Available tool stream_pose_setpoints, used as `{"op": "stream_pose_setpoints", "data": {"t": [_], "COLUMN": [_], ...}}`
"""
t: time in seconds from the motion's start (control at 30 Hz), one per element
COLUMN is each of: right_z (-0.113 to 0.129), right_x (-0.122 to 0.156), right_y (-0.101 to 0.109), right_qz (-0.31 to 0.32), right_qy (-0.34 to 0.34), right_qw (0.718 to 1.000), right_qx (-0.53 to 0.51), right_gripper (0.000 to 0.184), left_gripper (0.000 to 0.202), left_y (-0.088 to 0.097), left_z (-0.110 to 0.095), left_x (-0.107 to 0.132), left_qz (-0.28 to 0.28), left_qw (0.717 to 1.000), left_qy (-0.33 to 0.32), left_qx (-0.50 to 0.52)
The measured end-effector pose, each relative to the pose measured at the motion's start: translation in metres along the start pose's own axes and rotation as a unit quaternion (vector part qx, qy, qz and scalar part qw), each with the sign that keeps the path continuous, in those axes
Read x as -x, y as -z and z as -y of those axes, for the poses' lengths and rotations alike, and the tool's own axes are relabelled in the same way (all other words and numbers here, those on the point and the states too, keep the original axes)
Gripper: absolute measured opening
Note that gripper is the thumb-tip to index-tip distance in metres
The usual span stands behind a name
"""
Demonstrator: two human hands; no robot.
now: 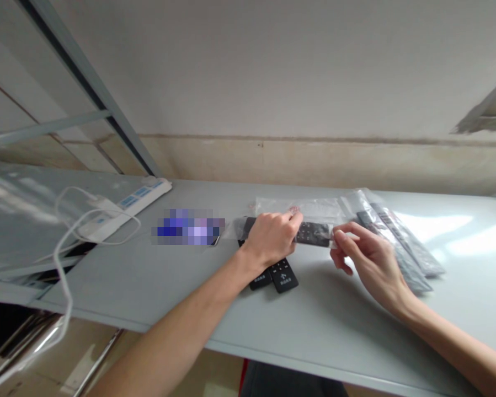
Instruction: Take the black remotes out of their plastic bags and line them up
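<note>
An oblong black remote control [314, 234] with pale markings lies in a clear plastic sleeve [234, 228]. The left hand [275, 234] wraps closed fingers over it; the right hand [369, 251] pinches the sleeve's end.

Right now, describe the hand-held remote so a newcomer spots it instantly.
On the grey table, go right from the white power strip. The black remote runs sideways from under the left hand toward the right hand. Unlike the bare remotes nearer the front edge, it's in a clear sleeve and held.
</note>
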State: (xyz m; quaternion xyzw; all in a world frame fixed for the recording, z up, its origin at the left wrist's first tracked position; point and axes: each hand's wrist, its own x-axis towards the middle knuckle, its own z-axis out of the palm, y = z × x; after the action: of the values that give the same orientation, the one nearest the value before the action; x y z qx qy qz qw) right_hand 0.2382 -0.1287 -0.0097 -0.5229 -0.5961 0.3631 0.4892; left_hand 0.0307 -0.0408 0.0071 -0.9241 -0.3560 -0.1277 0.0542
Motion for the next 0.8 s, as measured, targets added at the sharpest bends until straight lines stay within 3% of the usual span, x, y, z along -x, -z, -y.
{"op": "stream_pose_setpoints", "data": {"t": [0.23, 0.8], "right_z": [-0.0013, -0.0020], "right_x": [0.0007, 0.0011], "right_y": [0.0001, 0.0019], "right_qz": [0.018, 0.087], "right_qy": [-0.015, -0.028], "right_qw": [1.000, 0.996], "right_qx": [0.018, 0.020], "right_gripper": [0.041, 0.055], "left_gripper": [0.026, 0.040], "left_y": [-0.0052, -0.0013], "left_z": [0.0016, 0.0018], "left_x": [-0.0006, -0.0004], "left_qz": [-0.003, -0.012], "left_qw": [1.000, 1.000], "left_qy": [-0.007, -0.005], "left_qx": [-0.002, 0.007]}}
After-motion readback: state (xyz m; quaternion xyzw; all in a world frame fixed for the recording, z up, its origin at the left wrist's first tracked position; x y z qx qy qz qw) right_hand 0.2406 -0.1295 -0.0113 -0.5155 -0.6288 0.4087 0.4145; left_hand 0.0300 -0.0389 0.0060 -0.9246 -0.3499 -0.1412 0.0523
